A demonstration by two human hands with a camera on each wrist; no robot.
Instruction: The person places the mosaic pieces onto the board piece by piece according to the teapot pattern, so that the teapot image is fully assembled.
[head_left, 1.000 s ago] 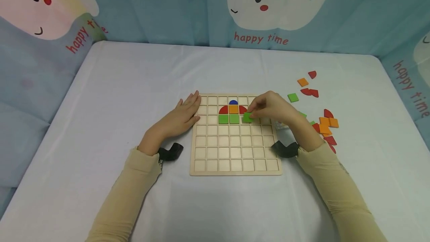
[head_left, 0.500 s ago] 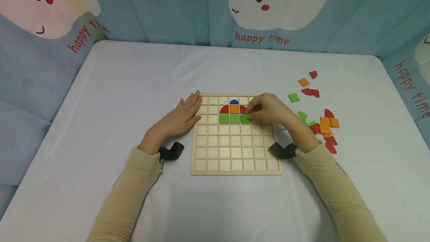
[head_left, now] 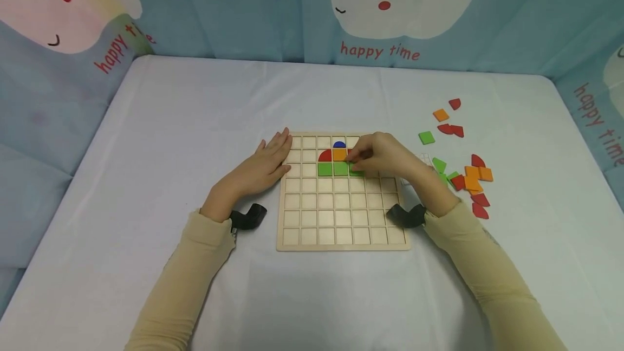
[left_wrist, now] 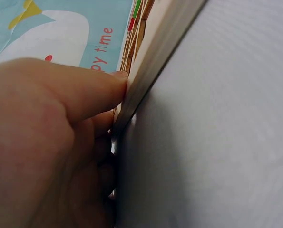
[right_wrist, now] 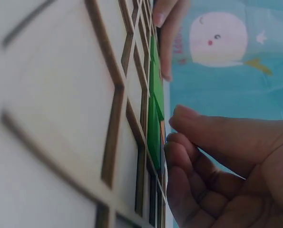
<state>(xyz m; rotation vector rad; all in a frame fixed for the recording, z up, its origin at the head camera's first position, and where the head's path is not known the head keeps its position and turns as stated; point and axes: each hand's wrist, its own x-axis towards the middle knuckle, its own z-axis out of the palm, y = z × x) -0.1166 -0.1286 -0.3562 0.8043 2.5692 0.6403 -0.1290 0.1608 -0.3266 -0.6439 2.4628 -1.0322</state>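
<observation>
Thumb and fingertips of the right hand (head_left: pixel 382 151) are bent over the rightmost green square (head_left: pixel 358 173); whether they pinch it or have let go cannot be told, although the right wrist view suggests a slight gap. That square lies at the fifth cell of the third row, beside two other green squares (head_left: pixel 333 169); whether it sits fully down is unclear. Should one edge be caught on a divider, a sideways push could tip it, and a low knuckle could dislodge the right-hand red quarter-circle (head_left: pixel 349 151), partly hidden by the fingers. Above the green row lie an orange square (head_left: pixel 339 155), a left-hand red quarter-circle (head_left: pixel 325 156) and a blue half-circle (head_left: pixel 339 144). The left hand (head_left: pixel 263 168) grasps nothing; its extended fingers and thumb touch the left edge of the gridded board (head_left: pixel 343 247). Weak bracing there might let the board slide on the white cloth (head_left: pixel 161 123). Beyond, the right forearm overlies a printed card (head_left: pixel 424 160) near loose pieces (head_left: pixel 472 183), which a dragging sleeve (head_left: pixel 468 253) could scatter.
</observation>
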